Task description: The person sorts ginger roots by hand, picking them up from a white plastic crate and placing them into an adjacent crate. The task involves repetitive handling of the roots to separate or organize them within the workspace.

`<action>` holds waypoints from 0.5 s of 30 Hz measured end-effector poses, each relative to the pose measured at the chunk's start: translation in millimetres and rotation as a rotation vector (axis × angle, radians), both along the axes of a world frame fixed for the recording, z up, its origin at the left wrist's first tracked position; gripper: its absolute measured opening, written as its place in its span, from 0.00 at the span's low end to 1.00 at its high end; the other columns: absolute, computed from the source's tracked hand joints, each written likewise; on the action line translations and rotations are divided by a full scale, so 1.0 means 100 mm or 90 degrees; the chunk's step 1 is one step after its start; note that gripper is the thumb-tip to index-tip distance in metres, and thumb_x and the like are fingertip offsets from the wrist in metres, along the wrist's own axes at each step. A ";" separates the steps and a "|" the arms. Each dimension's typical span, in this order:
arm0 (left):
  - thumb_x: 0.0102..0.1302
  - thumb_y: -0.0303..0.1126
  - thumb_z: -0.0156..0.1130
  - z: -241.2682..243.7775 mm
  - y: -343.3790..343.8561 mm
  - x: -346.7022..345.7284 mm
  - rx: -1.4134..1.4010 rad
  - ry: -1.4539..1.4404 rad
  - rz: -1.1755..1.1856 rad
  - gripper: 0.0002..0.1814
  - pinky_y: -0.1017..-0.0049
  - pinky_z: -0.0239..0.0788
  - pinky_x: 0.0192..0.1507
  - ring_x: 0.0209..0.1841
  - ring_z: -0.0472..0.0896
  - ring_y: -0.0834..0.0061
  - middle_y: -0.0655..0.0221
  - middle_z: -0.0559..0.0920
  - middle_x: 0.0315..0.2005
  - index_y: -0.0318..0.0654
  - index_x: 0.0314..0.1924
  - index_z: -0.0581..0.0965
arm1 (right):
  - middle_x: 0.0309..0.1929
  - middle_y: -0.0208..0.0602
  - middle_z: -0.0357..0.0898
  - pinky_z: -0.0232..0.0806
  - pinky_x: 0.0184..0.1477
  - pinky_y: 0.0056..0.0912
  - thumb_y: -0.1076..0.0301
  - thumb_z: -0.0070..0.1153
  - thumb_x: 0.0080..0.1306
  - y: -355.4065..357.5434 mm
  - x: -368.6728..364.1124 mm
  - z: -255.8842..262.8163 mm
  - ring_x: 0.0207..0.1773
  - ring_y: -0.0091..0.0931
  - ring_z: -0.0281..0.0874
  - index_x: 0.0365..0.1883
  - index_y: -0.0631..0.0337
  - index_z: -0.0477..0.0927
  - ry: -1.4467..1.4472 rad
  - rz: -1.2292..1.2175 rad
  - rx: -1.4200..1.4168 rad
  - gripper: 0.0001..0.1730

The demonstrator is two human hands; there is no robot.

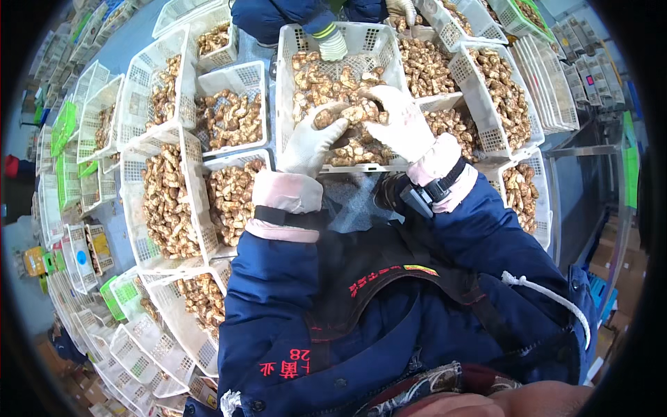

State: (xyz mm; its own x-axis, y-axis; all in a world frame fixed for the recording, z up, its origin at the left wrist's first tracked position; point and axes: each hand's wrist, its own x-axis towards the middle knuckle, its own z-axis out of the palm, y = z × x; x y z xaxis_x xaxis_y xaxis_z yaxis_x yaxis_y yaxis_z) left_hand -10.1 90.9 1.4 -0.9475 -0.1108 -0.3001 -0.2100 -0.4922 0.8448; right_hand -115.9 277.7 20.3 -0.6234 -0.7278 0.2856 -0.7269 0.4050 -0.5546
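Directly before me is a white perforated plastic crate point(341, 169), its bottom covered with brown-and-white mushrooms point(338, 86) that look like matsutake. My left hand point(312, 140), in a white glove, has thumb and fingers closed around a stubby mushroom point(325, 117) over the crate's near half. Close beside it, my right hand point(400, 125), also gloved in white, grips a pale-and-brown mushroom point(365, 111) between thumb and fingers. Its exact hold is partly hidden by glare and by the mushrooms. A strapped device point(424, 195) sits on my right wrist.
Opposite me, a co-worker's gloved hand point(332, 46) reaches into the same crate; another gloved hand point(401, 10) is at a crate behind. Mushroom-filled crates stand left point(172, 208) and right point(500, 99). Nested crates point(547, 83) and a metal-framed stand point(583, 151) are farther right.
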 end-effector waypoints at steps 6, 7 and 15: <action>0.67 0.18 0.62 -0.07 -0.06 -0.04 -0.056 0.093 0.026 0.23 0.77 0.71 0.61 0.58 0.78 0.75 0.63 0.80 0.56 0.33 0.62 0.75 | 0.63 0.43 0.75 0.65 0.65 0.34 0.62 0.63 0.61 -0.06 0.05 0.13 0.63 0.33 0.75 0.70 0.59 0.68 -0.347 -0.042 -0.021 0.39; 0.67 0.17 0.61 -0.08 -0.04 -0.05 0.002 0.091 0.036 0.24 0.76 0.71 0.61 0.59 0.78 0.75 0.63 0.80 0.57 0.32 0.64 0.73 | 0.62 0.43 0.76 0.65 0.65 0.34 0.64 0.63 0.61 -0.08 0.04 0.15 0.63 0.33 0.75 0.70 0.59 0.68 -0.335 -0.032 -0.015 0.38; 0.67 0.21 0.63 -0.10 0.02 -0.21 -0.189 0.099 0.032 0.23 0.72 0.71 0.60 0.57 0.78 0.70 0.62 0.80 0.55 0.32 0.62 0.75 | 0.59 0.47 0.76 0.67 0.65 0.36 0.70 0.66 0.59 -0.02 0.03 0.13 0.63 0.38 0.75 0.64 0.62 0.73 -0.160 -0.003 -0.101 0.33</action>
State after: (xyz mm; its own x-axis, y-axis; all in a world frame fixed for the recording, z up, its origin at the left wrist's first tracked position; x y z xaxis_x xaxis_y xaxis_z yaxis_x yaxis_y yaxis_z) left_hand -31.0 92.6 -9.0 -0.9706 -0.2189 -0.1005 -0.0498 -0.2258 0.9729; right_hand -113.2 275.6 33.7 -0.6921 -0.6835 0.2320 -0.5569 0.3012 -0.7741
